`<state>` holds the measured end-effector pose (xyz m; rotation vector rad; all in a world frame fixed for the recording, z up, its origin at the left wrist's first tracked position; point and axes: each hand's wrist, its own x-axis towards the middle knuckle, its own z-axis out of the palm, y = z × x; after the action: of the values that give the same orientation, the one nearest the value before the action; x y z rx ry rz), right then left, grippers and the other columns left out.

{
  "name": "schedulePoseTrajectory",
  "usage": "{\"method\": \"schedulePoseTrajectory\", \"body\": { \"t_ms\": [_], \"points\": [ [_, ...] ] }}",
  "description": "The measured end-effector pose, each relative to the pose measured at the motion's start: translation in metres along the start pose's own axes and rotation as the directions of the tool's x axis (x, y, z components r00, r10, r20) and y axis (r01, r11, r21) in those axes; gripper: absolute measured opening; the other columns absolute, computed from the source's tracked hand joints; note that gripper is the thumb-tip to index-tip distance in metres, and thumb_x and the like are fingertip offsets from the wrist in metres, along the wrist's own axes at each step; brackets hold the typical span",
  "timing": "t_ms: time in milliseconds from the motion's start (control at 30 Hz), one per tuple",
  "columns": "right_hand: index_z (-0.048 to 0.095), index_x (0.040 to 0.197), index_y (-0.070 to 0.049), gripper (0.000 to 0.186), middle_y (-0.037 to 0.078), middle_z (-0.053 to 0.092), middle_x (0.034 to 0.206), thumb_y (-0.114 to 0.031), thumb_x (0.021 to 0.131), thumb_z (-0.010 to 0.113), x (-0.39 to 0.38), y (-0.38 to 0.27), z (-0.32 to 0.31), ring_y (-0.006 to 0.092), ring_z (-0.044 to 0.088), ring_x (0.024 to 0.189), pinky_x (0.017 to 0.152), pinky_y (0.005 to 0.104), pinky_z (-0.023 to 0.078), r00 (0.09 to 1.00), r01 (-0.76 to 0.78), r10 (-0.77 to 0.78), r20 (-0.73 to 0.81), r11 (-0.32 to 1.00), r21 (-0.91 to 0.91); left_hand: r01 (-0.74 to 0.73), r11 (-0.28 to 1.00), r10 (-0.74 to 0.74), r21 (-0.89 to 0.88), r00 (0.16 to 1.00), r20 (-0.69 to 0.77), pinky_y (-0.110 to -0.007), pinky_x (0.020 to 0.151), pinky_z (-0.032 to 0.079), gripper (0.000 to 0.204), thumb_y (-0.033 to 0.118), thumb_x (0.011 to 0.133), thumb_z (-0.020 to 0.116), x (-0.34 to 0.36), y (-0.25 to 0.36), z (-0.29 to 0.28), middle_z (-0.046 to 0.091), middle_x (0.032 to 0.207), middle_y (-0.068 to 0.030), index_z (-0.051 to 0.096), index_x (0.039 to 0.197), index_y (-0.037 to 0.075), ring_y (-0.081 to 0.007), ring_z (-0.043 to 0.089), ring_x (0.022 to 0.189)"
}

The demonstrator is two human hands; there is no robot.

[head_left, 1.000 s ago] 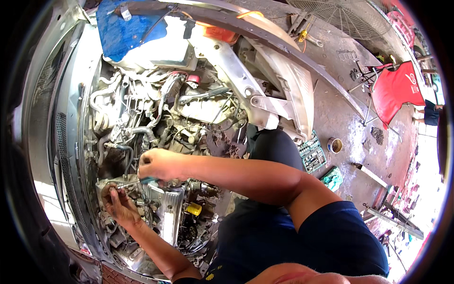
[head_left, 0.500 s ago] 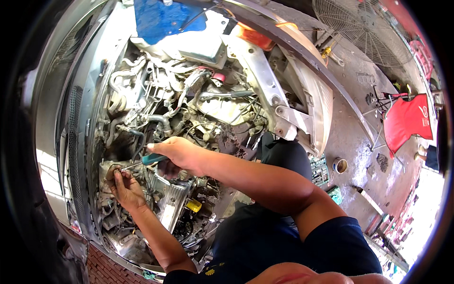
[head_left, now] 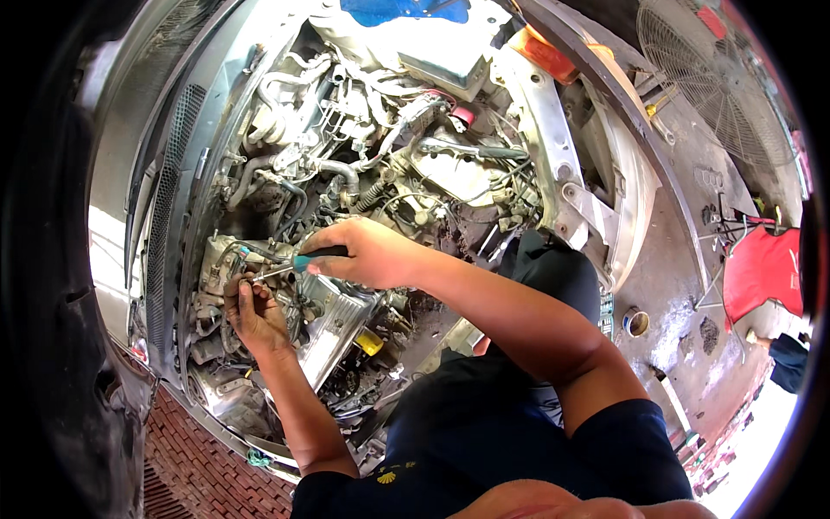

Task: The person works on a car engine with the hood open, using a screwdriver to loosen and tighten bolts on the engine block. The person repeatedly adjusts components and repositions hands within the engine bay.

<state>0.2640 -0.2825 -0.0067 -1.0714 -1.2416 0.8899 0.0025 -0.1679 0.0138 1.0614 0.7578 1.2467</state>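
Note:
My right hand grips a screwdriver by its teal-and-black handle, its metal shaft pointing left into the engine bay. My left hand is raised at the shaft's tip, fingers curled and pinched round a small part I cannot make out. Both hands are above grimy metal engine parts and hoses, beside a ribbed silver cover. A curved dark hose lies just beyond them, and a yellow cap is near my right forearm.
A blue sheet and orange container sit at the far side. Right, beyond the bumper, are a wire fan, red chair, tin and another person's leg. Brick paving shows lower left.
The view has swung, so the engine bay sits further right in the picture. My right hand has shifted its grip on the screwdriver handle; my left hand stays at the tip.

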Motion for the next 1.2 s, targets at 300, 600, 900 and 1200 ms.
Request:
{"method": "schedulePoseTrajectory", "body": {
  "t_ms": [300, 600, 900, 1200],
  "points": [
    [0.078, 0.107, -0.005, 0.035, -0.001, 0.059, 0.07, -0.038, 0.106, 0.066, -0.003, 0.007, 0.021, 0.0072, 0.051, 0.06, 0.051, 0.0275, 0.035, 0.899, -0.398, 0.395, 0.188, 0.56, 0.727, -0.026, 1.0, 0.026, -0.001, 0.999, 0.03, -0.024, 0.076, 0.052, 0.018, 0.003, 0.099, 0.072, -0.008, 0.006, -0.011, 0.07, 0.111, -0.0137, 0.069, 0.117, 0.001, -0.0157, 0.062, 0.085],
    [0.076, 0.116, -0.002, 0.038, 0.008, 0.073, 0.082, -0.038, 0.103, 0.071, -0.001, -0.009, -0.002, 0.0199, 0.066, 0.071, 0.068, 0.0374, 0.052, 0.919, -0.373, 0.344, 0.195, 0.917, 0.143, 0.027, 0.999, -0.027, -0.032, 1.0, 0.003, -0.026, 0.076, 0.052, 0.019, 0.003, 0.099, 0.072, -0.017, -0.002, -0.023, 0.072, 0.108, -0.0104, 0.069, 0.118, 0.002, -0.016, 0.063, 0.086],
    [0.077, 0.114, -0.006, 0.032, 0.007, 0.07, 0.085, -0.035, 0.1, 0.073, -0.004, -0.003, 0.012, 0.0187, 0.065, 0.075, 0.068, 0.0347, 0.05, 0.958, -0.28, 0.244, 0.151, 0.914, 0.294, 0.065, 0.993, -0.073, -0.101, 0.994, -0.076, -0.027, 0.074, 0.052, 0.02, 0.001, 0.097, 0.074, -0.02, -0.004, -0.032, 0.072, 0.105, -0.01, 0.069, 0.116, 0.005, -0.0162, 0.063, 0.084],
    [0.077, 0.118, -0.007, 0.03, 0.004, 0.065, 0.072, -0.033, 0.103, 0.071, -0.003, -0.008, 0.009, 0.0156, 0.058, 0.063, 0.061, 0.0359, 0.046, 0.952, -0.228, 0.202, 0.229, 0.969, 0.095, 0.063, 0.997, -0.066, -0.032, 0.995, -0.078, -0.027, 0.075, 0.052, 0.02, 0.002, 0.097, 0.074, -0.02, 0.002, -0.026, 0.07, 0.103, -0.0071, 0.068, 0.116, 0.004, -0.0157, 0.062, 0.083]
  ]
}}
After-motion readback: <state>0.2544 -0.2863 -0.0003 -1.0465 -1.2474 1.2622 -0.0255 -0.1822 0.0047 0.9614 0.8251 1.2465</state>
